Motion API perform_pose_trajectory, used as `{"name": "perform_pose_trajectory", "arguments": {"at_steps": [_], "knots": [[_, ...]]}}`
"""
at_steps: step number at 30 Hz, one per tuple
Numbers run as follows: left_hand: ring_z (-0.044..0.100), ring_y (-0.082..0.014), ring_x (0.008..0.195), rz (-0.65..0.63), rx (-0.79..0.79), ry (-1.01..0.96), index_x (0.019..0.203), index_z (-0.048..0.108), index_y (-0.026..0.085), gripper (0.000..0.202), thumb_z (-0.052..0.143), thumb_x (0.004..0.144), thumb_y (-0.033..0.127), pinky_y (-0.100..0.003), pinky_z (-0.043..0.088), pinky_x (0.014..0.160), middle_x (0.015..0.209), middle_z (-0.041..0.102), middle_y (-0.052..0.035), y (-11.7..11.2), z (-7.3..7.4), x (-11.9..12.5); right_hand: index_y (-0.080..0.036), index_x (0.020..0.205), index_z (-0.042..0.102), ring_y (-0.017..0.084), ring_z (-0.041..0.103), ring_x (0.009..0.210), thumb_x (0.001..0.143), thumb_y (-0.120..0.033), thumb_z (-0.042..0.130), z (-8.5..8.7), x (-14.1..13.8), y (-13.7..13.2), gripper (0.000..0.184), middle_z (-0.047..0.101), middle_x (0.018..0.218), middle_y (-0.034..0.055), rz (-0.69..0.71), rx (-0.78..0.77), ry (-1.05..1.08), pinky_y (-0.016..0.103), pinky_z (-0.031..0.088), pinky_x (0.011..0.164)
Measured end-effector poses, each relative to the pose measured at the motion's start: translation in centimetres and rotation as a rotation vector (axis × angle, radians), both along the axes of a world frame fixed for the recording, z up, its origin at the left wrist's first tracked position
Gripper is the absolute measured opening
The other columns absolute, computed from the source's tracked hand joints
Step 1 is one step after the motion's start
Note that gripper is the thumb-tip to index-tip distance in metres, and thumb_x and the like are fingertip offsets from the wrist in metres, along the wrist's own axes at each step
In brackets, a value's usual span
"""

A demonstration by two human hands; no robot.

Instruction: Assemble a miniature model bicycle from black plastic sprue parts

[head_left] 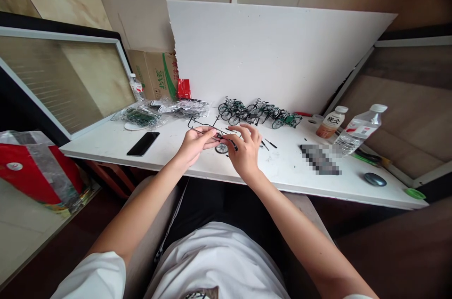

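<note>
Over the middle of the white table (183,162), my two hands meet at thin, dark plastic bicycle parts. My left hand (196,146) pinches them between thumb and fingers. From the other side my right hand (246,150) pinches at the same spot, thumb and index finger together, its other fingers raised. A small spoked wheel (221,148) shows just below the fingertips; I cannot tell whether it is attached. Behind my left hand runs a thin black plastic frame (192,121). Several small dark model bicycles (240,111) stand in a cluster beyond my hands.
Left of my hands lie a phone (143,143) and clear bags of parts (141,116). To the right are loose black pieces (270,143), a brown drink bottle (332,122), a water bottle (362,129) and a computer mouse (375,179). A white board (275,49) leans behind.
</note>
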State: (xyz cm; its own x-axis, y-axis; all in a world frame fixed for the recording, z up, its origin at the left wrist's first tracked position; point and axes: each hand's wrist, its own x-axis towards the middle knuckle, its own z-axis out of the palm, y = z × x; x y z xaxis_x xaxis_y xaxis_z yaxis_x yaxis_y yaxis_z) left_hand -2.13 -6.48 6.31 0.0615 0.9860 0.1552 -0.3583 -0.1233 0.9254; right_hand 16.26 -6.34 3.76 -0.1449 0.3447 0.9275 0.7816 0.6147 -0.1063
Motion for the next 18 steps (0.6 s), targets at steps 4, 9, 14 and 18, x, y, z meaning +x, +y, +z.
{"name": "perform_pose_trajectory", "arguments": {"at_steps": [4,9,14,18], "knots": [[0.08,-0.0207,0.09,-0.023,-0.009,-0.065,0.096,0.074,0.014,0.04,0.097,0.074,0.038,-0.046,0.061,0.104,0.091,0.079,-0.0062,0.0,0.0,0.2,-0.031,0.103,0.077,0.03,0.054,0.134,0.102,-0.025,0.07,-0.6,0.6,0.9,0.009,0.079,0.119,0.0036,-0.031,0.135,-0.107,0.048,0.032,0.108],[0.08,-0.0241,0.092,0.019,0.005,0.054,0.099,0.078,0.012,0.046,0.097,0.073,0.045,-0.047,0.063,0.101,0.096,0.081,-0.0112,-0.6,0.5,0.0,-0.032,0.129,0.073,0.027,0.063,0.119,0.106,-0.02,0.062,-1.2,1.2,1.3,0.028,0.08,0.104,0.0038,-0.009,0.08,-0.217,0.047,0.03,0.103],[0.08,-0.0271,0.089,0.077,0.056,0.198,0.097,0.08,0.01,0.052,0.098,0.069,0.051,-0.049,0.065,0.096,0.09,0.082,-0.013,-1.0,1.2,-0.4,-0.031,0.134,0.071,0.031,0.062,0.125,0.11,-0.025,0.052,-0.4,1.1,0.5,0.031,0.079,0.116,0.009,0.079,-0.17,-0.271,0.051,0.031,0.104],[0.081,-0.0291,0.089,0.113,0.143,0.311,0.101,0.082,0.013,0.052,0.094,0.072,0.055,-0.047,0.066,0.09,0.092,0.082,-0.013,-0.8,0.8,-0.5,-0.028,0.127,0.072,0.031,0.059,0.126,0.111,-0.027,0.049,0.1,0.7,0.3,0.028,0.077,0.113,0.0101,0.086,-0.221,-0.224,0.051,0.031,0.106]]}}
